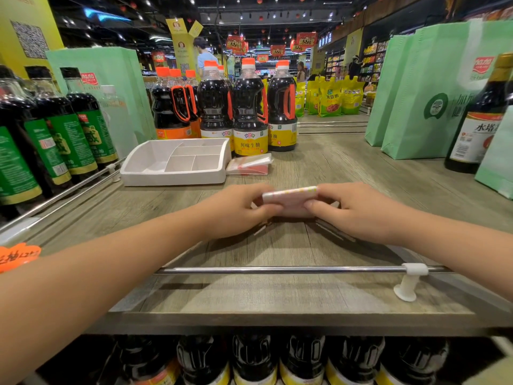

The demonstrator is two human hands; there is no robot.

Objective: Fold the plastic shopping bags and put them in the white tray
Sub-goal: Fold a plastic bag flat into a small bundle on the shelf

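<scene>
As hands (236, 211) (358, 209) pinch it, bag (291, 200) lies between.

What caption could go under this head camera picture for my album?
Left hand and right hand pinch a folded plastic bag on the wooden shelf, near the white tray.

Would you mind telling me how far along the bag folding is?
Done: no bag shows in the white divided plastic tray yet. In hand: the left hand and right hand pinch a folded pale plastic bag. Left: placing it in the tray, then the flat clear-and-red plastic bags lying beside the tray.
</scene>
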